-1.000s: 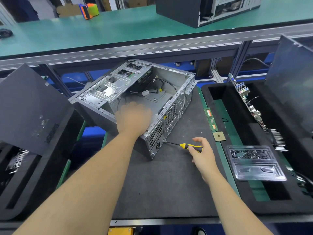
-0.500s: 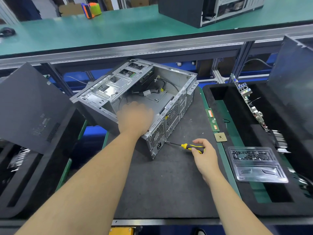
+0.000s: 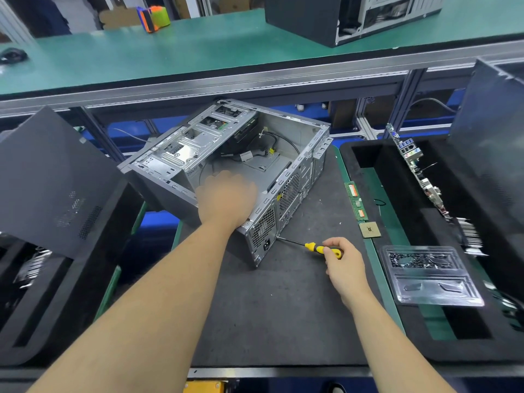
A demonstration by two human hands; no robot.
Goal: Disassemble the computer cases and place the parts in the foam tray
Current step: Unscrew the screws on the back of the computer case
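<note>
Computer case (image 3: 241, 171) lay on its side w/ open face up, on the counter (image 3: 283, 307). Left hand (image 3: 226, 199) rested over the near rim, fingers blurred, so grip state unclear; prob. steadying the case against the push. Right hand (image 3: 344, 265) had its grip closed round the yellow-black screwdriver (image 3: 314, 247); shaft ran left of that grip to the rear panel beside the power socket, likely on a PSU screw. Right of the grip: RAM stick (image 3: 355, 201), CPU (image 3: 370, 229) and clear blister tray (image 3: 431, 276) by the foam tray (image 3: 402, 344), a motherboard (image 3: 419, 171) standing upright in it.
</note>
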